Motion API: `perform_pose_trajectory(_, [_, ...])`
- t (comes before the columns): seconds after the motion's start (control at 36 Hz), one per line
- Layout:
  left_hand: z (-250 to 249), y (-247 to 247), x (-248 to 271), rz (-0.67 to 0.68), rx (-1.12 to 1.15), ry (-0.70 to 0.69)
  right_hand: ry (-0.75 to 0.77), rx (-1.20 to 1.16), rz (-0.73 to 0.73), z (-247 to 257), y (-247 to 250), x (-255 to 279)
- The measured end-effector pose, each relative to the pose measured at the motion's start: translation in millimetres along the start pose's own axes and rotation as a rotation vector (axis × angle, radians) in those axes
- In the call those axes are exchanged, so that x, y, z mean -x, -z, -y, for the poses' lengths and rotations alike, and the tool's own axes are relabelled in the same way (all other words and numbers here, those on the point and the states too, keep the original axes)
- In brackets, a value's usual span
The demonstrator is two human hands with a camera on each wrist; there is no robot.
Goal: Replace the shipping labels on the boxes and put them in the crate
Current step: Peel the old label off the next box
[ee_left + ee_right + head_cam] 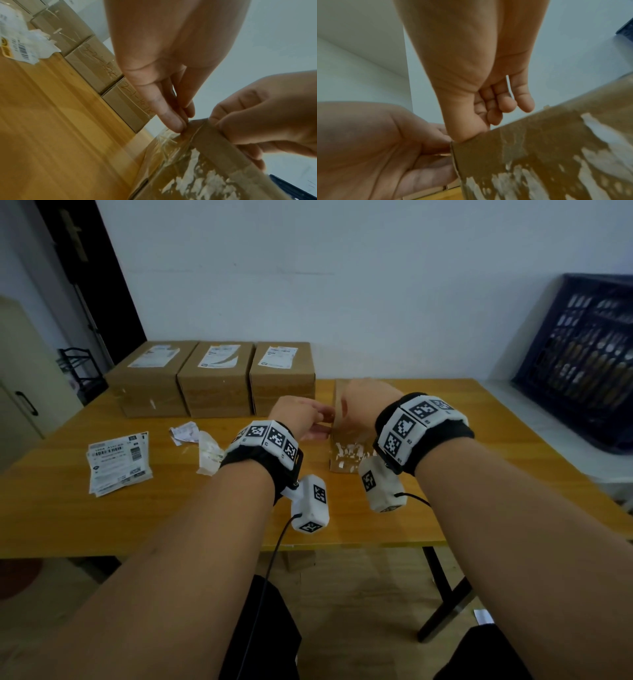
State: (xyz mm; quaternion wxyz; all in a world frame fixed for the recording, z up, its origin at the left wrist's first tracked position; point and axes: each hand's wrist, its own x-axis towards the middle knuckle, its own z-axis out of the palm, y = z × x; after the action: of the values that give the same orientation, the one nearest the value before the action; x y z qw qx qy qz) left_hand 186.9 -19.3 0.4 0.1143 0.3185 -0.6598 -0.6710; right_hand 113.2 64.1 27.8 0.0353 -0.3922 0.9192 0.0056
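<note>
While three brown cardboard boxes (pixel 215 378) at the wooden table's (pixel 102 518) far edge kept old labels, left hand (pixel 301 419) and right hand (pixel 359 405) fingers pinched the stripped, residue-flecked brown cardboard box (pixel 346 450) mid-table; relabelling pending, dark blue plastic crate (pixel 582 361) unfilled.

I see a plain pale blue-white wall (pixel 342 285) filling the upper middle of the head view. A dark open doorway (pixel 92 268) stands at the upper left, with a beige cabinet (pixel 20 378) and a black wire rack (pixel 80 371) below it. The orange-yellow wooden desk (pixel 137 518) spans the centre on black metal legs (pixel 445 604). Wood-patterned floor (pixel 359 594) shows at the bottom.
</note>
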Motion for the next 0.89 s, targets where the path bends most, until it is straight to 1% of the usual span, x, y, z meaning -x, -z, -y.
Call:
perform_pose_trajectory(0.14, [-0.2,4.7,-1.8,-0.004,0.027,0.011,-0.01,-0.047,0.044,-2.4,-5.5,-6.8])
perform_pose_trajectory(0.25, [-0.8,4.5,-5.2,-0.001,0.02,0.018,0.0,-0.079,0.046,-5.1,-8.7,-7.0])
perform_pose_trajectory(0.39, [0.1,0.7,-6.6,-0.018,0.036,0.024,-0.004,-0.056,0.04,-6.1,-10.1,-5.4])
perform_pose_trajectory(0.5, [2.7,3.0,-6.4,-0.012,0.054,-0.008,-0.009,-0.032,0.027,-5.8,-10.8,-1.3])
perform_pose_trajectory(0.67, [10.6,8.5,-9.9,0.006,0.045,-0.076,-0.026,-0.07,-0.03,-10.5,-16.5,-2.7])
perform_pose_trajectory(0.72, [13.0,8.6,-11.4,-0.002,0.03,-0.091,-0.016,-0.125,-0.042,-14.6,-15.8,-2.1])
perform_pose_trajectory(0.78, [13.5,7.5,-12.2,-0.001,0.015,-0.098,0.024,-0.224,-0.055,-21.6,-13.6,-0.3])
perform_pose_trajectory(0.83, [13.4,5.5,-13.9,0.006,0.004,-0.106,0.039,-0.378,-0.096,-30.3,-10.7,2.7])
perform_pose_trajectory(0.89, [13.4,3.1,-14.9,0.008,-0.015,-0.12,0.016,-0.554,-0.125,-38.7,-9.5,5.2])
